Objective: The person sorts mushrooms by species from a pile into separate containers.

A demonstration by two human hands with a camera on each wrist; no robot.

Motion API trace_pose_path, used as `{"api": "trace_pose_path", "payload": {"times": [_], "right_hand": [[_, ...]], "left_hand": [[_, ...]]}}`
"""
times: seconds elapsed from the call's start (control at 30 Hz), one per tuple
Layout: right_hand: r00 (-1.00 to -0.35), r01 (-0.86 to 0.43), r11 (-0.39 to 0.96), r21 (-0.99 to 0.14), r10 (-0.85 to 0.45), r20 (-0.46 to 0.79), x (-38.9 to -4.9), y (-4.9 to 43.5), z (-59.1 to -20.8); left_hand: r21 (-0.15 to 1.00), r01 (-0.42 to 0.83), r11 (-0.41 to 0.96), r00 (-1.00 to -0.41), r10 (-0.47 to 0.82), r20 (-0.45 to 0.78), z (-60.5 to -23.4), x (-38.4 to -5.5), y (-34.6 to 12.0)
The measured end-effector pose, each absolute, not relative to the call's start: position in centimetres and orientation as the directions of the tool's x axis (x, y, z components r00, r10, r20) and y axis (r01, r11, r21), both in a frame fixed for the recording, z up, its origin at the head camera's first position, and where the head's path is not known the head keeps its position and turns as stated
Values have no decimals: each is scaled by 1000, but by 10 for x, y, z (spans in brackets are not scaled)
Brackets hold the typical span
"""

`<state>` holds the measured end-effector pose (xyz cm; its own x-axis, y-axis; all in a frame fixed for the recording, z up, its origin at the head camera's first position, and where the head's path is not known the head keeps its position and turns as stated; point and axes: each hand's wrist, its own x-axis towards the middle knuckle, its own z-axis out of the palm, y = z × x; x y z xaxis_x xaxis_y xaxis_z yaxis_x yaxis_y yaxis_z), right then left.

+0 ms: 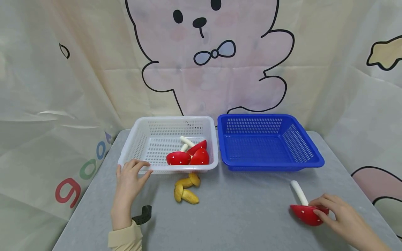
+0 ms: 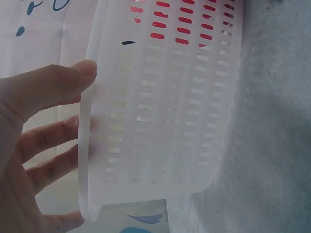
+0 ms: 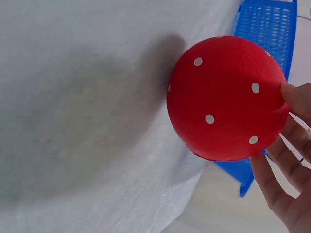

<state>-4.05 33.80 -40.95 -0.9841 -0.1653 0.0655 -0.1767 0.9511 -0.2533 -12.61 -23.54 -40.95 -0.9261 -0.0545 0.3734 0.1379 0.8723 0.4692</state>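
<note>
My right hand point(image 1: 340, 212) pinches a toy mushroom point(image 1: 307, 214) by the edge of its red, white-dotted cap. The mushroom's white stem leans up and away to the left in the head view. In the right wrist view the round cap point(image 3: 226, 99) faces the camera and hides the stem, with the thumb on one side and fingers underneath. My left hand point(image 1: 130, 181) grips the front left rim of a white basket point(image 1: 132, 148), thumb outside and fingers over the edge. Several red mushrooms point(image 1: 178, 158) with white stems lie in that basket's right half.
A blue basket point(image 1: 270, 165) stands right of the white one, with nothing in it. Two yellow-brown toy mushrooms point(image 1: 190, 196) lie on the grey table point(image 1: 238, 216) in front of the white basket. A printed curtain point(image 1: 311, 69) hangs behind the table and along its sides.
</note>
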Motion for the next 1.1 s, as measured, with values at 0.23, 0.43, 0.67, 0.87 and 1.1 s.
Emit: {"api": "trace_pose_path", "payload": {"times": [0.23, 0.43, 0.67, 0.87, 1.1], "right_hand": [[-975, -221, 943, -250, -203, 95, -37, 317, -394], [-948, -307, 916, -258, -270, 170, -40, 299, -384], [-954, -299, 897, -325, -287, 88, -43, 276, -369], [-921, -384, 827, -411, -376, 104, -44, 260, -359], [-892, -422, 756, -500, -445, 80, -47, 243, -346]], "left_hand": [[470, 133, 873, -928, -57, 368, -409, -126, -236], [464, 129, 876, -929, -58, 367, -409, -125, -237], [462, 136, 877, -927, -51, 371, -410, -126, -238], [457, 136, 879, -929, -47, 367, -411, -127, -238], [464, 122, 877, -934, -56, 352, -411, -128, -237]]}}
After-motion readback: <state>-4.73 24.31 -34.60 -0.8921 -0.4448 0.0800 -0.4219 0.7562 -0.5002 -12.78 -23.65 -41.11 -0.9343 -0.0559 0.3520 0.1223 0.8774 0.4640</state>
